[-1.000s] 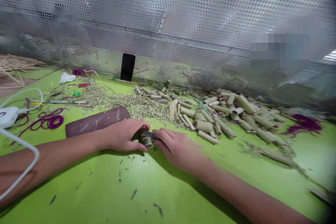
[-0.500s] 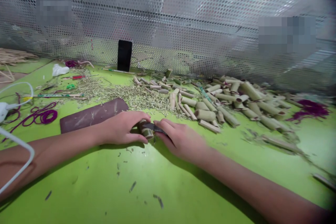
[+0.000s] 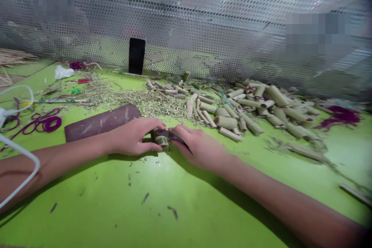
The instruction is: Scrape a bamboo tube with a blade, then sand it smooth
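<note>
A short piece of bamboo (image 3: 161, 141) rests on the green tabletop (image 3: 116, 186), pinched between the thumb and fingers of my left hand (image 3: 136, 135). My right hand (image 3: 197, 145) is closed round a dark knife (image 3: 176, 137), its blade lying against the top of the bamboo piece. Part of the knife's handle is hidden in my fist. Just behind my left wrist lies a brown sheet of sandpaper (image 3: 101, 122), partly covered by the arm.
Bamboo tubes (image 3: 226, 122) are heaped at the back right, beside a spread of shavings (image 3: 139, 99). A phone (image 3: 136, 56) leans on the perforated metal screen (image 3: 203, 19). Purple cord (image 3: 49, 123) and a white cable (image 3: 23, 153) lie at the left.
The whole view has shifted slightly, so everything sits a little higher in the picture. Both hands keep their hold, with the knife still on the bamboo piece.
</note>
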`<state>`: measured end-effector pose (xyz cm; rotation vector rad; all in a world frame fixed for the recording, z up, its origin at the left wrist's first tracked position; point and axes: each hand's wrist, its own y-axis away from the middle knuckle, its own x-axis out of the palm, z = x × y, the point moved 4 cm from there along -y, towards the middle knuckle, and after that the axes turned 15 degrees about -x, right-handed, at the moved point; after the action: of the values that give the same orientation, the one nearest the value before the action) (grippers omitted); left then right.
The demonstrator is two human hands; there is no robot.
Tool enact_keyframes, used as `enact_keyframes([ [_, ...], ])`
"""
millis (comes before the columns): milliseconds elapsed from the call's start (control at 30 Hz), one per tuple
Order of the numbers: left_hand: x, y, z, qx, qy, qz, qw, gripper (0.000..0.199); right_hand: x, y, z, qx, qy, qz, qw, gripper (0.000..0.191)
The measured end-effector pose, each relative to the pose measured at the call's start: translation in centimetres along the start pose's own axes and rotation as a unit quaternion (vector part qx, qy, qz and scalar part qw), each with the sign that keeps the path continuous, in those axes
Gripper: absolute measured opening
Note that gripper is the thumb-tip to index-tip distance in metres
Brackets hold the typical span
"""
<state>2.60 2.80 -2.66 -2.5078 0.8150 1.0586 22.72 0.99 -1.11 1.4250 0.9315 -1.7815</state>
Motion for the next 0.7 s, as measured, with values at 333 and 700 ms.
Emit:
enact_keyframes([
  [333,-0.4,0.6,-0.4,0.046,-0.025,0.028,0.998,0.037,-0.1,0.8,0.0,0.003,-0.046,0.022,0.999,0.015],
  [700,-0.5,0.2,-0.6,0.051,-0.014,0.029,0.998,0.04,-0.1,1.0,0.1,0.017,-0.046,0.033,0.998,0.015],
])
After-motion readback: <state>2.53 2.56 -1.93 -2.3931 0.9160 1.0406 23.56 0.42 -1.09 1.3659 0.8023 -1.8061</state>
